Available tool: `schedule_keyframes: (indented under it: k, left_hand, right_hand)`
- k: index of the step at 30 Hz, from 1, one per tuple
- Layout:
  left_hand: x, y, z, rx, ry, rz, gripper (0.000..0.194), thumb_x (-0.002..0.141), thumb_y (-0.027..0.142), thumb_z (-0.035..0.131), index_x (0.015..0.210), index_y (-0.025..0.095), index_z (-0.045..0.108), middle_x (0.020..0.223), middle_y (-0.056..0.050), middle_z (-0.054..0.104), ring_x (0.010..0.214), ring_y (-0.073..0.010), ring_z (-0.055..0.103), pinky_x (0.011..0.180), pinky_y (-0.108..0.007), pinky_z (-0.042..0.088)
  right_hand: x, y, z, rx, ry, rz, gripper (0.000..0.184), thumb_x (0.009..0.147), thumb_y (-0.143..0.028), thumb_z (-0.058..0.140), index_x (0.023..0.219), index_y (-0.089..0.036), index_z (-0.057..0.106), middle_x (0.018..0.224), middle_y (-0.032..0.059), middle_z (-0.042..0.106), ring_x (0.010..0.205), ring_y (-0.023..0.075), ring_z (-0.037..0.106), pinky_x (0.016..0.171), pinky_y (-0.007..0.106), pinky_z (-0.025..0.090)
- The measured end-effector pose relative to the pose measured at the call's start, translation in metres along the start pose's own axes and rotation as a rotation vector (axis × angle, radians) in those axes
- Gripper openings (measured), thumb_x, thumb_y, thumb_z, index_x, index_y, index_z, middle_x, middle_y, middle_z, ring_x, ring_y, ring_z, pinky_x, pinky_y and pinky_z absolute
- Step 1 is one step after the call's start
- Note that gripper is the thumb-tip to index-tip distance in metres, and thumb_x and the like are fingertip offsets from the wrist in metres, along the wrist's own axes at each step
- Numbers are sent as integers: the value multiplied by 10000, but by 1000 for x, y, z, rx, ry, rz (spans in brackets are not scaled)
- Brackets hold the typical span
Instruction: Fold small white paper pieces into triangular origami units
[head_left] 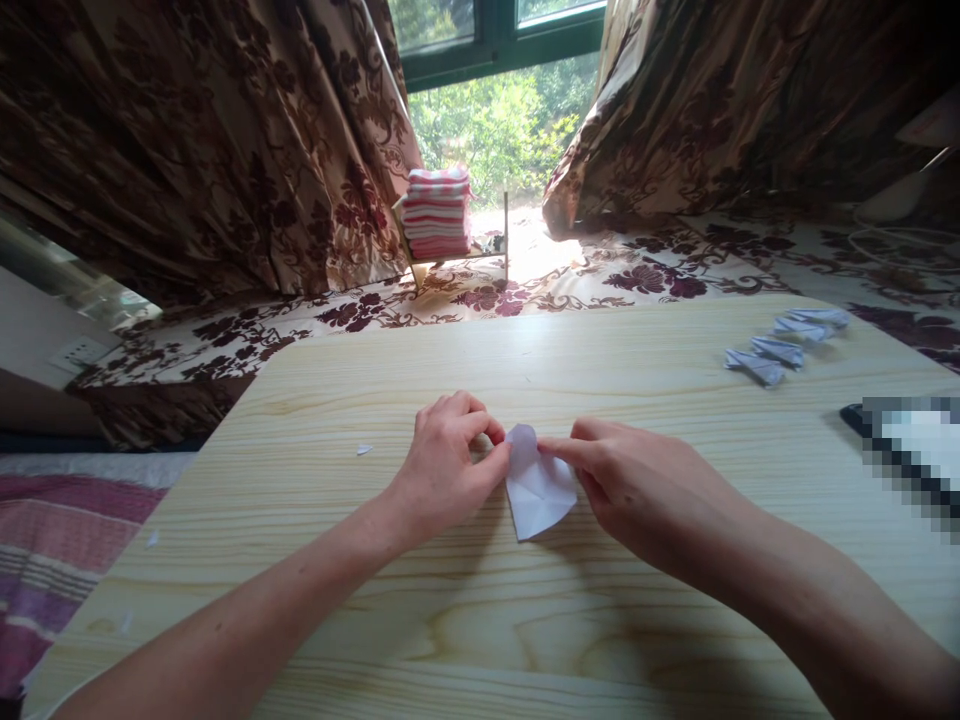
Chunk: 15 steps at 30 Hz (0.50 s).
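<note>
A small piece of white paper [538, 490] with crease lines lies in front of me on the wooden table [360, 620]. Its top is narrow and rounded, its bottom wider. My left hand [450, 455] pinches the upper left edge between thumb and forefinger. On the other side, my right hand [634, 475] has its index fingertip against the paper's upper right edge, and its other fingers are curled by the right side. The right thumb is mostly hidden. Several folded white paper pieces [776, 350] sit at the table's far right corner.
Small paper scraps, one a white scrap [364, 450], lie on the left of the table. A dark-edged object [851, 415], mostly blurred out, is at the right edge. Beyond the table, a small rack holds folded red-and-white cloths [437, 215] before the window, between patterned curtains [285, 150].
</note>
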<state>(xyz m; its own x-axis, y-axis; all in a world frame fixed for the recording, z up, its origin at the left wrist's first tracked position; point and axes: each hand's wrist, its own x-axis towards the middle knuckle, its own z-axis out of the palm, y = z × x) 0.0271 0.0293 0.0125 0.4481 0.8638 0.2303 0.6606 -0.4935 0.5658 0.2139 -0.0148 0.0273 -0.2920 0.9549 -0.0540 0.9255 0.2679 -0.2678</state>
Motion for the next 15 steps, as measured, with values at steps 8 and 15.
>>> schedule_keyframes:
  k: [8, 15]
  left_hand:
    - [-3, 2, 2, 115, 4, 77, 53, 785, 218, 620, 744, 189, 634, 856, -23, 582, 883, -180, 551, 858, -374, 410]
    - [-6, -3, 1, 283, 65, 277, 120, 829, 243, 571, 827, 200, 683, 902, -42, 604, 896, -185, 533, 974, -436, 327]
  right_hand:
    - [0, -3, -2, 12, -26, 18, 431, 800, -100, 455, 1068, -366, 663, 744, 2, 592, 576, 115, 462, 488, 225, 196]
    - [0, -1, -1, 4, -14, 15, 345, 849, -133, 428, 981, -326, 681, 736, 1, 584, 578, 115, 465, 498, 232, 203]
